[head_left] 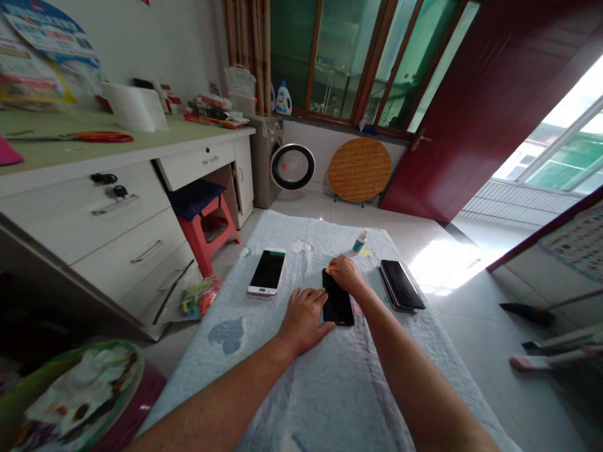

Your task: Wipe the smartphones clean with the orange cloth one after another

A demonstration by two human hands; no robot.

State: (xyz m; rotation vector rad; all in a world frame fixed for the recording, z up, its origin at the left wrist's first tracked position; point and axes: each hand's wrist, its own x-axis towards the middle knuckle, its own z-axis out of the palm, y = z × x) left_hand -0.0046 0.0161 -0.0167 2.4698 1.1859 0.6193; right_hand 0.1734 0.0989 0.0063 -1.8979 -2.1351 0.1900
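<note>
A black smartphone (337, 302) lies screen up in the middle of the cloth-covered table. My left hand (306, 320) rests flat at its left side, fingers spread, with fingertips touching the phone's edge and the thumb near its lower corner. Over the phone's top end, my right hand (346, 274) is closed on a small orange cloth (331, 269) pressed against the screen; most of the cloth is hidden under the fingers. To the left lies a white smartphone (267, 273). On the right is a stack of dark phones (402, 285). Beyond my right hand stands a small spray bottle (360, 242).
A light blue patterned cloth (226, 389) covers the table. At the lower left stands a waste bin (141, 376), with a plastic bag (195, 298) beyond it. A red stool (207, 232) sits under the desk (141, 207). A washing machine (266, 163) has its door swung open.
</note>
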